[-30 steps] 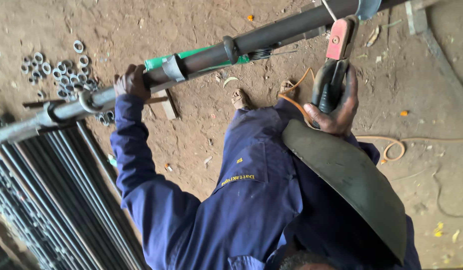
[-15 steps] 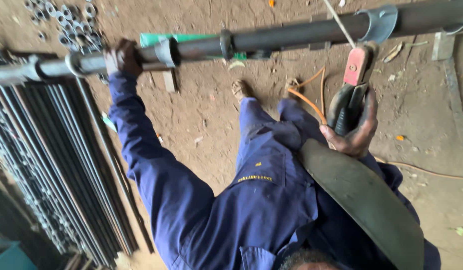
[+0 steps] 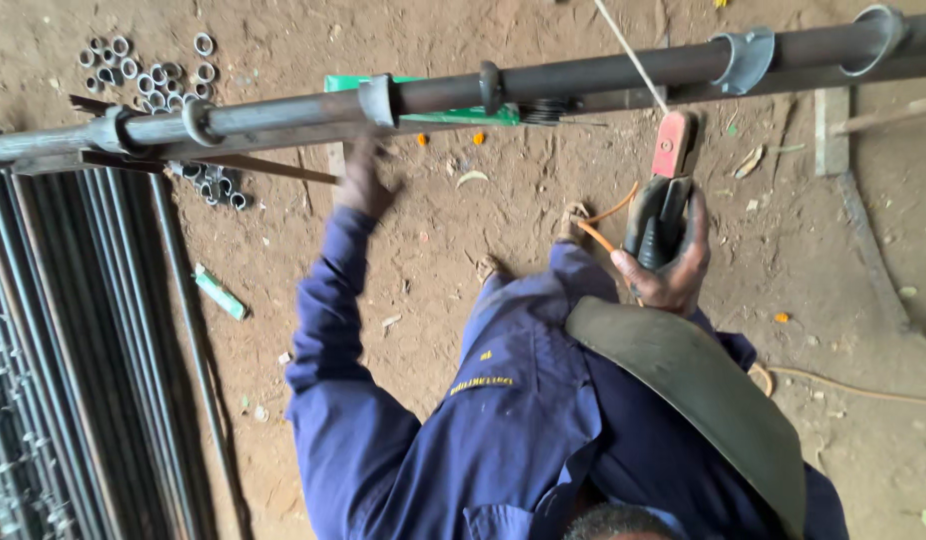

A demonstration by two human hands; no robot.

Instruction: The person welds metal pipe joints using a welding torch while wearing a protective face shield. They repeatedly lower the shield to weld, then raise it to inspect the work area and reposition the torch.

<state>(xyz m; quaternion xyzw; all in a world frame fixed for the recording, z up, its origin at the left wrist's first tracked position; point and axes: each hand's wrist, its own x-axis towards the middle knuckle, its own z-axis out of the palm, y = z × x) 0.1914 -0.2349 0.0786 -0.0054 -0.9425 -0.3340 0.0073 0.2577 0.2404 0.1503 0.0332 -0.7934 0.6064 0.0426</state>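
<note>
Deep blue work overalls fill the lower half of the head view, long sleeves (image 3: 328, 330) running all the way to the wrist, cuffs plain and a little loose. The cloth is creased and dusty, with stitched seams down the arm and across the chest. At about 7 o'clock from the frame's middle sits a small line of yellow lettering on the front, with a tiny yellow mark just above it towards 12 o'clock. The left hand (image 3: 366, 185) and the right hand (image 3: 673, 275) are both bare, no gloves. Down at 6 o'clock, at the very bottom edge, a patch of short dark hair shows.
</note>
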